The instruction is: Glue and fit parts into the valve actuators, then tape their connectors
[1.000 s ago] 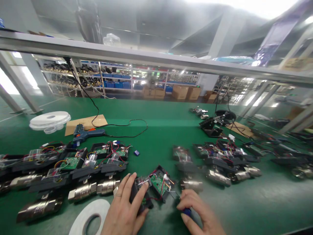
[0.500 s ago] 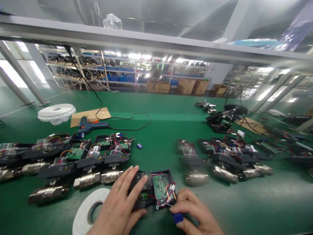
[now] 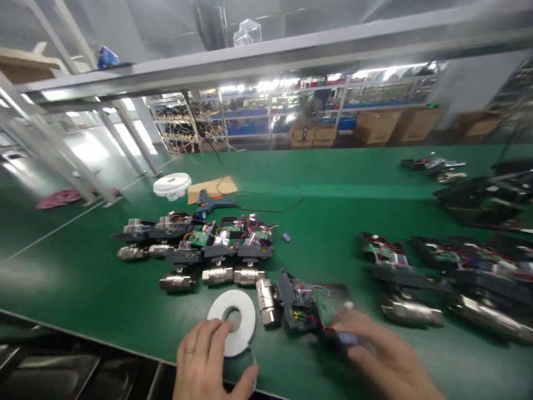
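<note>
My left hand (image 3: 208, 361) rests at the near edge of the green table, fingers spread over the white tape roll (image 3: 234, 319) and touching its lower rim. My right hand (image 3: 383, 361) is closed around a small blue-handled tool (image 3: 347, 338), its tip at an open black actuator housing with a green circuit board (image 3: 310, 304). That housing sits on a metal valve (image 3: 265, 301) lying just right of the tape roll. Red wires cross the board. The picture is blurred by motion.
A group of similar valve units (image 3: 200, 247) lies left of centre, another group (image 3: 437, 278) on the right. Behind are a blue glue gun (image 3: 210, 204) on cardboard (image 3: 213, 188) with a black cord, white tape rolls (image 3: 171, 184), a small blue part (image 3: 286, 238), and shelving beyond.
The view has swung left and pulled back. My left hand has left the housing and come down onto the tape roll. My right hand stays at the housing with the tool.
</note>
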{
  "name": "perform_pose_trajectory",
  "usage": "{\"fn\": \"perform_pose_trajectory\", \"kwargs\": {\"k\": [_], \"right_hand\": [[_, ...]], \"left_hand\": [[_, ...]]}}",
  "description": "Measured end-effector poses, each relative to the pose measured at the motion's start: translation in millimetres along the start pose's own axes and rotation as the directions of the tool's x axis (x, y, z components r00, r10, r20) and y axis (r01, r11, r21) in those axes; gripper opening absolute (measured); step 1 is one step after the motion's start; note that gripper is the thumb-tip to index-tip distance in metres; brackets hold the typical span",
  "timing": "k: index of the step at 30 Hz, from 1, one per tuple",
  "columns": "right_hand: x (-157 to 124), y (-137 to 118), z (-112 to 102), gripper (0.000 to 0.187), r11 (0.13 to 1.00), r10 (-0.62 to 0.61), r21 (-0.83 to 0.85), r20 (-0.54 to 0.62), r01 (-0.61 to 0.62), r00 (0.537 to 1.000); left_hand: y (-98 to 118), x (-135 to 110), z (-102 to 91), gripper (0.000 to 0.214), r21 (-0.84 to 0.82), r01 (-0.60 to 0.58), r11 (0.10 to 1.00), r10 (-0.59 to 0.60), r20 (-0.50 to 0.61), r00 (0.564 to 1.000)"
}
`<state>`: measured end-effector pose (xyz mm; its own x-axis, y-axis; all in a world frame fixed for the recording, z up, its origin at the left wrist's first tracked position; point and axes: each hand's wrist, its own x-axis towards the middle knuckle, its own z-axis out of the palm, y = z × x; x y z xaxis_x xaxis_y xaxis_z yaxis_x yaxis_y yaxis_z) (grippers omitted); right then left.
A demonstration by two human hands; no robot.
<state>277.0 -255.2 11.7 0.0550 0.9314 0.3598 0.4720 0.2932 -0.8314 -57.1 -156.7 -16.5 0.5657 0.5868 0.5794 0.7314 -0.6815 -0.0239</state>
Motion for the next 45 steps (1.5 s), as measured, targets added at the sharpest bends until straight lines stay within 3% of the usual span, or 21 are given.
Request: {"fn": "perform_pose_trajectory", "kwargs": {"k": [5,13,18,20,25,28,31,33,35,39,41,45], "right_hand": [[0.6,-0.8,1.9,0.017,0.999,0.051,-0.010,0.056,-0.050,0.997],[11.3,-16.2,2.7,0.013,0.998,0.007,-0.063,0.002,-0.007,1.000],[9.8,-15.8,4.1,0.019,0.990,0.141,-0.020,-0.013,-0.141,0.990],[9.4,-15.8,3.2,0.022,0.984,0.179,0.022,-0.016,-0.179,0.984],[9.0,-12.0,-1.6,0.014,0.993,0.113,0.052,-0.035,-0.111,0.993],[2.8,-2.2,0.6,0.017,0.953,0.208,0.238,-0.065,-0.188,0.976],[-3.8,6.1,5.1,0.026,0.921,0.271,0.328,-0.156,-0.209,0.950],[-5.8,6.9,6.9,0.030,0.919,0.291,0.333,-0.205,-0.213,0.934],[-6.3,4.3,8.0,0.033,0.913,0.308,0.345,-0.235,-0.217,0.922],[-7.0,-1.2,11.4,0.038,0.907,0.312,0.371,-0.274,-0.200,0.910],[-7.6,-1.0,13.6,0.039,0.906,0.306,0.380,-0.289,-0.185,0.907],[-7.4,0.6,16.5,0.032,0.915,0.284,0.368,-0.305,-0.162,0.909]], "left_hand": [[19.7,12.6,5.0,0.062,-0.046,0.223,0.974,-0.218,0.086,0.972],[9.1,9.7,3.9,0.030,-0.190,0.208,0.959,-0.169,0.201,0.965],[3.4,9.9,-5.6,0.034,-0.285,0.246,0.926,-0.154,0.308,0.939],[2.5,9.6,-4.6,0.034,-0.276,0.229,0.934,-0.139,0.309,0.941],[-5.6,10.9,-9.3,0.034,-0.251,0.154,0.956,-0.077,0.292,0.953],[-4.6,28.7,-27.7,0.027,-0.227,0.033,0.973,0.007,0.172,0.985],[17.3,62.0,-44.9,0.024,-0.268,-0.184,0.946,0.180,-0.041,0.983],[44.6,85.5,-48.5,0.023,-0.370,-0.237,0.898,0.187,-0.167,0.968],[75.7,105.1,-45.0,0.023,-0.464,-0.275,0.842,0.197,-0.210,0.958],[117.6,128.5,-22.6,0.020,-0.476,-0.274,0.836,0.231,-0.148,0.962],[121.1,134.6,-9.1,0.023,-0.402,-0.255,0.880,0.249,-0.067,0.966],[107.5,142.0,10.9,0.026,-0.311,-0.280,0.908,0.317,0.074,0.946]]}}
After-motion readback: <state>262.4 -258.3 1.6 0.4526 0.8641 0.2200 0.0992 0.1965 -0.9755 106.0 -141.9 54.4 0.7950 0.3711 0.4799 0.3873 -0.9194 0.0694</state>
